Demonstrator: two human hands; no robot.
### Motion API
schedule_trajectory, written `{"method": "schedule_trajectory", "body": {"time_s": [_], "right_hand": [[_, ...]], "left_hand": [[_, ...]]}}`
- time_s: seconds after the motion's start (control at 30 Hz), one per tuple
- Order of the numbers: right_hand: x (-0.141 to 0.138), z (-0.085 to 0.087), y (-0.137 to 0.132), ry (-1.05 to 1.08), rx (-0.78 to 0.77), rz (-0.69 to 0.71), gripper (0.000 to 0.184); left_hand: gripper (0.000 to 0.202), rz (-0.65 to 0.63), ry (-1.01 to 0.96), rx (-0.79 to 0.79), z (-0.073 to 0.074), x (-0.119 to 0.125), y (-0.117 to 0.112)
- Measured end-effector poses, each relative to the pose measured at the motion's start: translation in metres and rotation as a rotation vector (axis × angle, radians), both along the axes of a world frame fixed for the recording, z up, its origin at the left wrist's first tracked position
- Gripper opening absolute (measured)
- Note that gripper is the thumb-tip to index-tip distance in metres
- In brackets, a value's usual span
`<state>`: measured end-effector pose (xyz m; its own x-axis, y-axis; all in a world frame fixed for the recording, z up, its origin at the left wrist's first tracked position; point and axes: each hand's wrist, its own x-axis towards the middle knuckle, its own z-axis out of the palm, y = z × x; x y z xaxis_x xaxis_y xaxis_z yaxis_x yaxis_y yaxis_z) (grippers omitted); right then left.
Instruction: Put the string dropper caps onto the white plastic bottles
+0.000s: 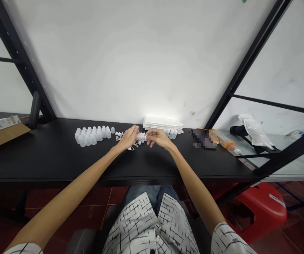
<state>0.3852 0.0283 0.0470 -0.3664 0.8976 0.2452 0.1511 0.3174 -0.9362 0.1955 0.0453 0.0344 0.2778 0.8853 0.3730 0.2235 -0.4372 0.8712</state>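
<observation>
Over the middle of the black table, my left hand is closed around a small white plastic bottle, tipped on its side with its top toward the right. At that top end the fingers of my right hand pinch what looks like a small white cap, mostly covered by the fingers. Beneath and beside the hands lie loose white caps and several thin white stringy pieces. A block of translucent dropper-type bottles stands upright left of my left hand. Behind my right hand, several similar bottles stand in a row.
Flat white trays or packs are stacked against the wall. Farther right lie a blurred dark item and a plastic bottle with an orange label. A cardboard box sits at far left. Black metal posts flank the table.
</observation>
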Motion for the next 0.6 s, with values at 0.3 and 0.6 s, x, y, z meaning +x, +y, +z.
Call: {"method": "schedule_trajectory", "body": {"time_s": [0.3, 0.6], "right_hand": [[-0.0062, 0.0002, -0.0038, 0.145, -0.030, 0.079, 0.037], [-0.0075, -0.0026, -0.0009, 0.170, 0.032, 0.045, 0.034]], "left_hand": [[0.038, 0.035, 0.042, 0.093, -0.0002, 0.0006, -0.0015], [0.036, 0.019, -0.001, 0.067, -0.0009, 0.0017, -0.0005]]}}
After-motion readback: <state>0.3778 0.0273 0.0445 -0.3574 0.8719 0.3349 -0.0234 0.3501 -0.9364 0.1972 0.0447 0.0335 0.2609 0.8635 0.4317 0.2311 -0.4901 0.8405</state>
